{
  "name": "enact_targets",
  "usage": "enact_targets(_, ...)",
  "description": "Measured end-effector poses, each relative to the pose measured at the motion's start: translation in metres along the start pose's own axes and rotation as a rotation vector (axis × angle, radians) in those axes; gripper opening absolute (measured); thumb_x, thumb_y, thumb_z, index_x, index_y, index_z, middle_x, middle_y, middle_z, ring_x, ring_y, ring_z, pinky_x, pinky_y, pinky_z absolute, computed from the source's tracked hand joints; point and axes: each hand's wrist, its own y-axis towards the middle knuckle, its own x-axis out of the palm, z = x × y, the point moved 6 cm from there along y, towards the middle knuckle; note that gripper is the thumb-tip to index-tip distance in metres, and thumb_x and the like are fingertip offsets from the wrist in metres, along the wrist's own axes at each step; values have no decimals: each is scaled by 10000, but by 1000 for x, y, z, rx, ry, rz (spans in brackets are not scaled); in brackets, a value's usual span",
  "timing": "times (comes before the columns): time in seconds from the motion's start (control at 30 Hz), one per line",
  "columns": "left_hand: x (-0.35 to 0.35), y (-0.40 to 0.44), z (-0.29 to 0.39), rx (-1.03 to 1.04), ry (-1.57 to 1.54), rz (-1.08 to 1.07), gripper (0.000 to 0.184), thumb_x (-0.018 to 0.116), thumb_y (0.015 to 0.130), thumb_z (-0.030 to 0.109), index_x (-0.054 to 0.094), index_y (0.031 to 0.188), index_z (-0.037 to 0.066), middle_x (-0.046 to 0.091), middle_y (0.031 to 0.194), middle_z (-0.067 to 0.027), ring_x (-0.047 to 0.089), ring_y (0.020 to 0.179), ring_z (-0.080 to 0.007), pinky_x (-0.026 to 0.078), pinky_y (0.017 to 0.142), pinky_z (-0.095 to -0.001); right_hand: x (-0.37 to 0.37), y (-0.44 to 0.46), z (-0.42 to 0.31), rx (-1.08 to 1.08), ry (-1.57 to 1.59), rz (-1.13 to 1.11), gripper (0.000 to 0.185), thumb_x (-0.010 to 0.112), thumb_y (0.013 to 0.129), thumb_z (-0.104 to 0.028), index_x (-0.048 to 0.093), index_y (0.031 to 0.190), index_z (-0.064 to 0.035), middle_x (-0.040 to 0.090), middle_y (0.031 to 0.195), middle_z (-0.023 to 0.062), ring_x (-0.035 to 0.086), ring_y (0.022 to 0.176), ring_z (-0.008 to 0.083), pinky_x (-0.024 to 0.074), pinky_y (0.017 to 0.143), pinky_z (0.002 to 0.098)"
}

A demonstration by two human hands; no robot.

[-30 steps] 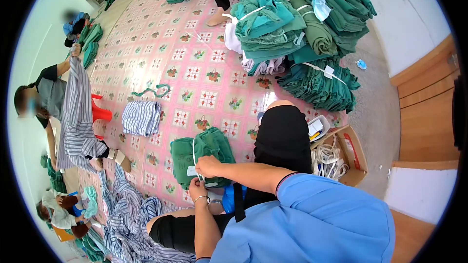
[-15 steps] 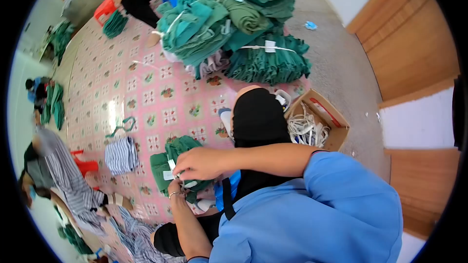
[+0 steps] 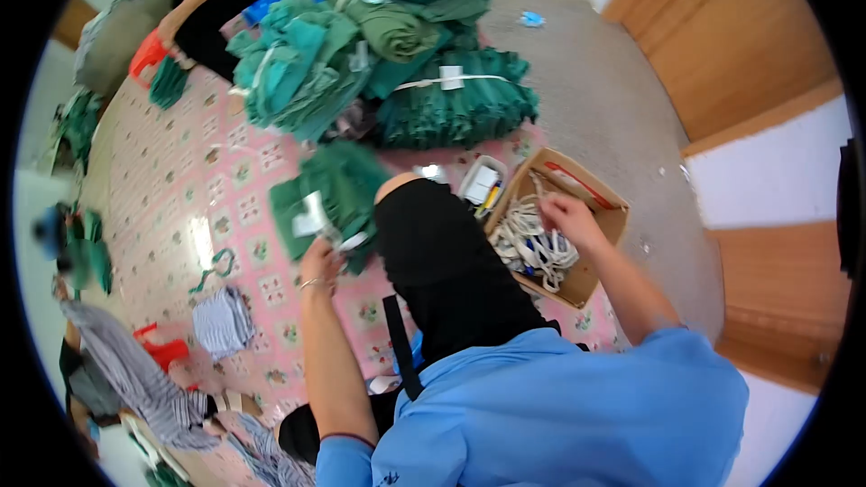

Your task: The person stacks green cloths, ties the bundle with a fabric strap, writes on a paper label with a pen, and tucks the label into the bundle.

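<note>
My left hand (image 3: 320, 263) is closed on a bundle of folded green cloth (image 3: 347, 185), at the near end where a white band crosses it. The bundle has a white label (image 3: 305, 225) and hangs just beyond my left knee. Over the cardboard box (image 3: 603, 261) at my right, my right hand (image 3: 568, 218) has its fingers curled together. Inside the box lies a tangle of white cloth straps (image 3: 532, 243). One strap runs up to my right fingertips, which seem to pinch it.
Tied stacks of green cloth (image 3: 456, 99) stand ahead. A small white tray (image 3: 483, 182) with pens sits beside the box. A striped folded cloth (image 3: 223, 322) lies on the pink patterned floor sheet (image 3: 262, 225). Other people sit at the far left and top left.
My right hand has left the green bundle and moved right to the box of straps. My left hand has carried the bundle forward. The view has shifted slightly.
</note>
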Motion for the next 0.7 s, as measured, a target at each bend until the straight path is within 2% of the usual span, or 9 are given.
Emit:
enact_targets(0.1,44,-26,2,-40,231,39,636,593,838,165,336,1411,69,485,1292,-114,478,1117,-204,438,828,-413,29,-26,54,114,-381,-134,251,596,897,-273,671,957,-41,647,737,57,577,664,126,469,618,291)
enact_targets(0.13,49,-33,-1,-14,385,-14,635,617,824,214,379,1391,57,516,1273,-103,495,1102,-186,441,799,-378,37,-24,96,87,-475,-222,278,615,873,-286,666,997,-42,672,799,121,629,705,208,485,656,341)
enact_targets(0.2,37,-32,-31,9,545,-123,601,628,817,264,446,1357,72,559,1241,-75,519,1059,-163,440,763,-334,68,-49,74,-30,-732,-316,283,612,847,-251,649,1036,-43,673,867,177,654,814,321,498,720,388)
enact_targets(0.23,26,-39,-42,12,548,-110,568,625,825,269,473,1343,93,574,1226,-58,526,1056,-156,440,764,-338,81,-61,54,110,-701,-378,309,610,837,-238,618,1072,-36,652,927,198,637,862,336,497,752,381)
enact_targets(0.27,15,-49,-56,18,553,-110,535,622,832,274,500,1328,114,589,1211,-41,532,1053,-149,439,764,-342,87,-64,70,-120,-479,-383,348,591,843,-257,571,1112,-37,607,985,240,600,932,375,482,798,402)
enact_targets(0.33,-29,-50,-109,30,551,-31,523,614,851,293,495,1339,147,580,1229,-39,531,1083,-160,444,795,-363,80,-59,98,-122,-624,-372,356,581,840,-277,568,1125,-64,622,959,229,603,925,383,476,788,419)
enact_targets(0.47,-67,-130,-126,-193,362,90,496,610,875,268,494,1338,132,568,1247,-54,524,1103,-167,442,849,-345,73,-53,130,-119,-767,-343,374,560,834,-318,560,1151,-120,652,906,206,608,911,400,466,767,453)
enact_targets(0.57,-98,-160,-122,-125,162,246,479,620,874,237,505,1327,134,564,1246,-56,501,1149,-175,428,888,-352,75,-54,128,-181,-731,-341,359,572,832,-324,595,1124,-117,661,919,197,621,911,384,474,762,424)
enact_targets(0.7,-81,-226,-10,539,-39,260,455,611,883,223,511,1309,98,538,1251,-74,473,1193,-188,353,1012,-361,80,-52,131,-76,-698,-383,384,580,828,-324,595,1150,-116,660,941,193,623,924,373,474,771,407)
